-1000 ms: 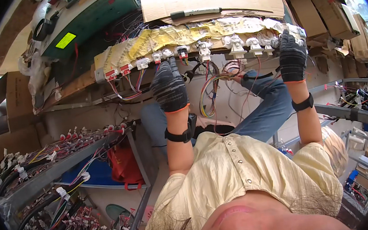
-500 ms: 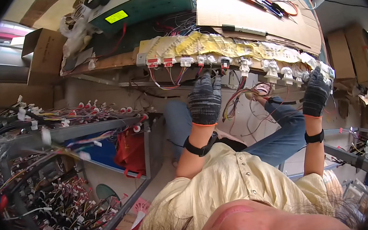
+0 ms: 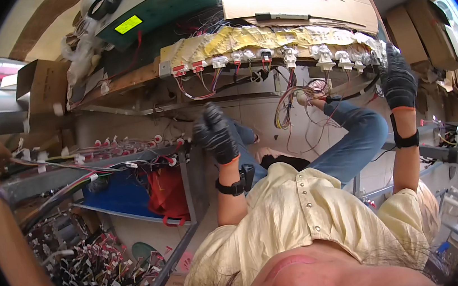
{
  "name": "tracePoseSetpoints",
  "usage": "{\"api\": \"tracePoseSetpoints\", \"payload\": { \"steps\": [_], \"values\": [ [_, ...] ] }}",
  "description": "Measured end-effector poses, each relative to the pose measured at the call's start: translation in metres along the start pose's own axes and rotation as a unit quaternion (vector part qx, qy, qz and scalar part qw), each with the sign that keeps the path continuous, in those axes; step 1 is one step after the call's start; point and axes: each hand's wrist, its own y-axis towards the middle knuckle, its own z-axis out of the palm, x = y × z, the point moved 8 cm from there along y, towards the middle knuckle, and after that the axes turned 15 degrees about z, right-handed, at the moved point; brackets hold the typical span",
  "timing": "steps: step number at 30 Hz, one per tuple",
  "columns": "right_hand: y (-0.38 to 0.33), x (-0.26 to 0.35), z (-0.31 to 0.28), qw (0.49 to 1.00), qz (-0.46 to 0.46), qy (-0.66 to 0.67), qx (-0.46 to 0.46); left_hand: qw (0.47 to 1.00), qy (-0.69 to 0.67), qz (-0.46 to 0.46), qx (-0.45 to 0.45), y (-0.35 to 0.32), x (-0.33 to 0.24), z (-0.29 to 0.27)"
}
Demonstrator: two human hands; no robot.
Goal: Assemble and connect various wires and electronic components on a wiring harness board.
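Observation:
My left hand (image 3: 217, 135), in a dark striped knit glove, hangs over the floor in front of the bench. Its fingers are curled together and I see nothing in them. My right hand (image 3: 399, 79), gloved alike, is at the right end of the test strip (image 3: 262, 38), its fingers stretched out and nothing visibly held. The strip lies along the bench edge under yellow and whitish tape. Red, white and black connectors hang from its front, among them a large white connector (image 3: 323, 57). A bundle of coloured wires (image 3: 283, 106) dangles below the strip.
A green tester (image 3: 157, 12) with a lit yellow screen and a cardboard sheet (image 3: 333, 17) lie on the bench. Left, a metal rack (image 3: 63, 176) carries wire harnesses beside a red bag (image 3: 166, 192). Another person's bare arm (image 3: 11, 241) reaches in at far left. Cardboard boxes (image 3: 426, 36) stand right.
My left hand has drawn back from the strip, down and left. My right hand stays near the strip's right end. Another person's arm has come in at the far left. The view has shifted.

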Motion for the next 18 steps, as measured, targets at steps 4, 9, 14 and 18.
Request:
{"api": "tracePoseSetpoints", "payload": {
  "steps": [4, 9, 14, 18],
  "values": [
    [-0.060, 0.099, -0.052, 0.922, 0.009, 0.335, 0.193, 0.948, -0.196, -0.034, -0.249, -0.006, 0.082, -0.032],
    [-0.140, 0.276, -0.042, 0.432, 0.056, 0.718, 0.543, 0.770, -0.552, -0.280, -0.154, 0.007, 0.082, 0.026],
    [-0.139, 0.363, 0.016, 0.183, 0.264, 0.837, 0.442, 0.925, -0.380, 0.004, -0.022, 0.042, 0.037, 0.025],
    [-0.121, 0.372, 0.008, 0.247, 0.351, 0.822, 0.375, 0.873, -0.430, -0.022, -0.229, 0.039, 0.059, -0.027]
  ]
}}
